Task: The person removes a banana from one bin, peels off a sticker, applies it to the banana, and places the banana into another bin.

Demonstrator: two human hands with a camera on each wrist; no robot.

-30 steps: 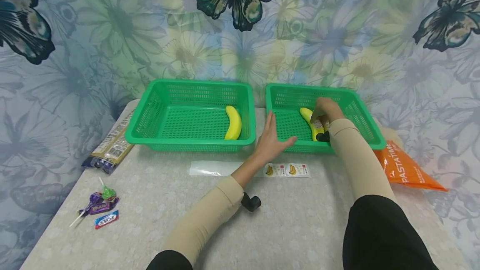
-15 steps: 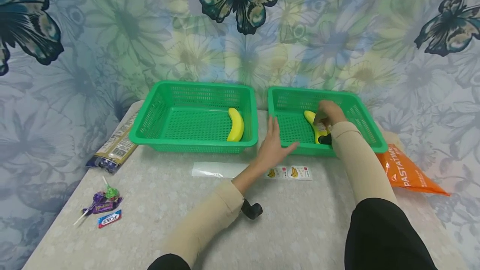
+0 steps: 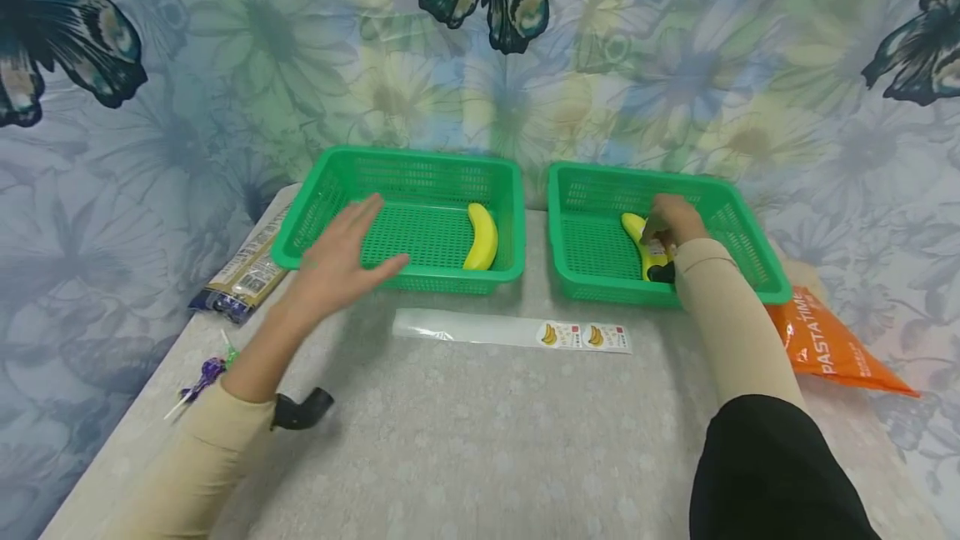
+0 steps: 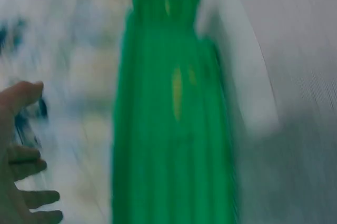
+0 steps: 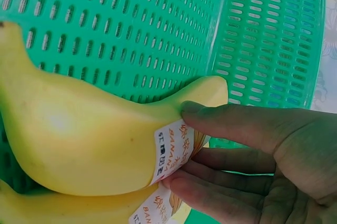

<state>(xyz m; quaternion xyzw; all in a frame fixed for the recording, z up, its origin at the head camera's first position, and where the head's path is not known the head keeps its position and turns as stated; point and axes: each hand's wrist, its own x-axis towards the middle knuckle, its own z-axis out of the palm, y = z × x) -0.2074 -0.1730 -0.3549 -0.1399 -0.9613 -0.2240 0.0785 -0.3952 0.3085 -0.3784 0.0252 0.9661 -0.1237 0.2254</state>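
My right hand [image 3: 673, 222] is in the right basket [image 3: 738, 215]. Thumb and fingers [image 5: 226, 192] are nearly straight, tips pressing a sticker [image 5: 174, 149] onto the banana [image 5: 89, 140]. A second sticker [image 5: 155, 209] shows just below it, on yellow peel at the frame's bottom edge. The banana lies on the basket floor, near the middle, against my fingertips; no curl round it.

My left hand [image 3: 339, 261] is held flat, fingers spread and relaxed, holding nothing. It hovers over the near left corner of the left basket [image 3: 420, 165]; whether it touches the rim I cannot tell. The left wrist view is badly blurred. A second banana [image 3: 482, 237] lies at that basket's right side, well apart from the hand.

On the table [image 3: 480, 440], just in front of both baskets: a clear strip [image 3: 510, 330] with two banana stickers at its right end. Far left: a packet [image 3: 240, 273] and sweets [image 3: 206, 373]. Right: an orange bag [image 3: 832, 348].
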